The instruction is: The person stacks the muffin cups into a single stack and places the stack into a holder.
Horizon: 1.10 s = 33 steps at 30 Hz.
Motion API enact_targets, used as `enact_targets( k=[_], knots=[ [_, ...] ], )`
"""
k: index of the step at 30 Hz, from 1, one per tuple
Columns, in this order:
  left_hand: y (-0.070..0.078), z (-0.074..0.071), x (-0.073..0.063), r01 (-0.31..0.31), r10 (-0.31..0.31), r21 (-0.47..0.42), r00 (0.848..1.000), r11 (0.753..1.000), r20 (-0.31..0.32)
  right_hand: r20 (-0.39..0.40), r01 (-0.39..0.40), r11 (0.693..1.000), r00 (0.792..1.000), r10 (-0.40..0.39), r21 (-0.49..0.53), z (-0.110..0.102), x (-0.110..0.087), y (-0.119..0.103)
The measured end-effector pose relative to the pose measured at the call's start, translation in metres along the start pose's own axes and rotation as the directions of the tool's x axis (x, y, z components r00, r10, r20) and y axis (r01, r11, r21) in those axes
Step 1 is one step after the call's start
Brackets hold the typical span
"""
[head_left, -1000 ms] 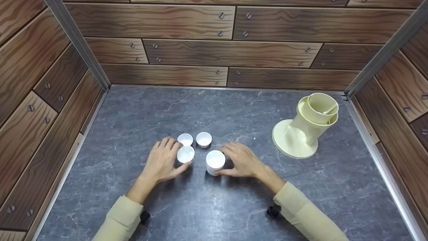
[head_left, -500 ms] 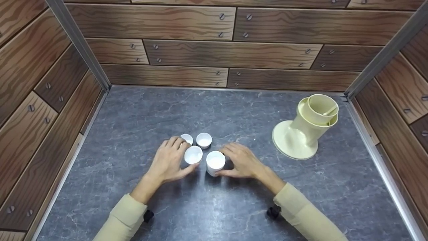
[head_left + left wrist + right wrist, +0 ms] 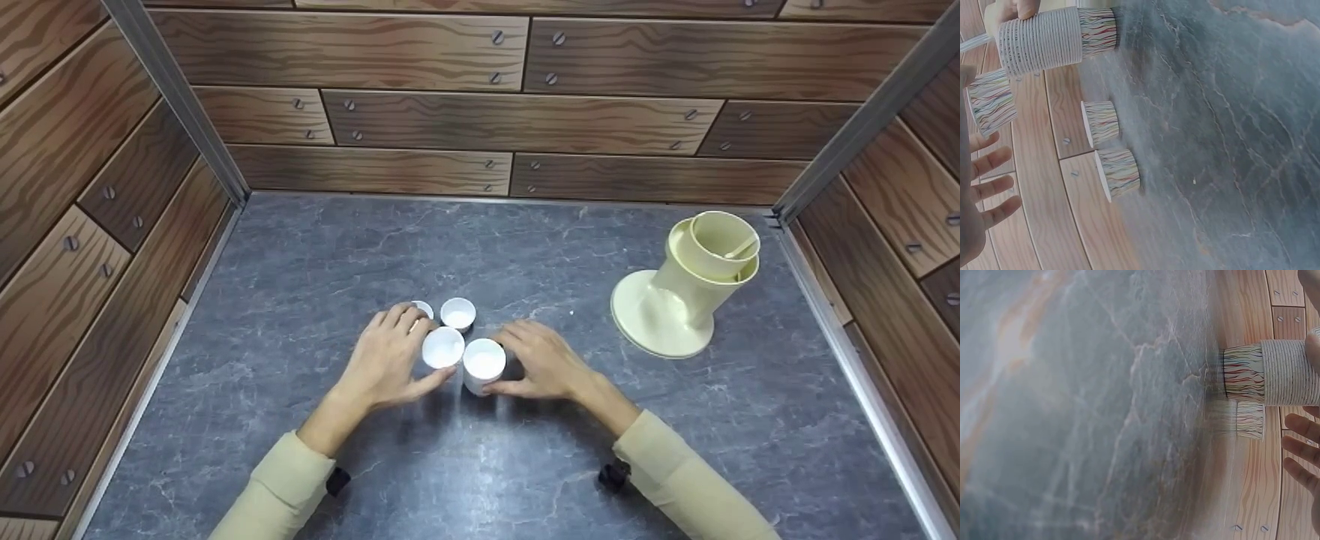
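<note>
My left hand (image 3: 381, 364) pinches a small white paper baking cup (image 3: 442, 348) between thumb and fingers. In the left wrist view this cup (image 3: 992, 102) shows wavy coloured lines and is held up, tilted, off the table. Beside it my right hand (image 3: 544, 361) grips an upright stack of nested baking cups (image 3: 484, 360), thumb on its near side. Many stacked rims show on the stack (image 3: 1292, 372) in the right wrist view. Just behind stand two single baking cups, one (image 3: 458, 313) in plain sight, the other (image 3: 425, 307) partly hidden by my left fingers.
A pale yellow angled holder (image 3: 664, 315) on a round base stands at the right rear, with a cup (image 3: 724, 234) and a thin stick in its top. Wood-patterned walls (image 3: 420, 120) enclose the dark marbled table (image 3: 337, 247) at the back and sides.
My left hand has carried its baking cup rightward, right up to the stack, and now covers more of the rear left cup. The right hand and stack have stayed in place.
</note>
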<state>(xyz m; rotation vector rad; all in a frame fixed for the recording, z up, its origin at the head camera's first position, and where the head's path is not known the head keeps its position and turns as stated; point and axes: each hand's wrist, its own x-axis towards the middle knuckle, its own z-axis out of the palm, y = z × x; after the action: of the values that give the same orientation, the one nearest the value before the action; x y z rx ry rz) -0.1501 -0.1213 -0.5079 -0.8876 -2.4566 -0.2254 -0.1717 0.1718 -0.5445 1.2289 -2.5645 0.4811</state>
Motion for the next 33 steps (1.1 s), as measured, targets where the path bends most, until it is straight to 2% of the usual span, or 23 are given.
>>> enact_targets(
  k=[14, 20, 33],
  knots=[
    [0.004, -0.003, 0.007, -0.025, 0.025, -0.017, 0.999, 1.0, -0.038, 0.004, 0.002, 1.0, 1.0, -0.002, 0.006, 0.001, 0.0, 0.001],
    [0.01, -0.004, 0.011, -0.023, 0.021, -0.048, 0.999, 0.999, -0.045, -0.002, 0.009, 1.0, 1.0, -0.009, 0.003, 0.002, -0.001, 0.001],
    [0.02, 0.004, 0.017, -0.05, 0.045, -0.083, 0.997, 0.995, -0.064, -0.045, 0.039, 0.999, 0.998, -0.039, -0.003, 0.004, -0.001, 0.002]
  ],
)
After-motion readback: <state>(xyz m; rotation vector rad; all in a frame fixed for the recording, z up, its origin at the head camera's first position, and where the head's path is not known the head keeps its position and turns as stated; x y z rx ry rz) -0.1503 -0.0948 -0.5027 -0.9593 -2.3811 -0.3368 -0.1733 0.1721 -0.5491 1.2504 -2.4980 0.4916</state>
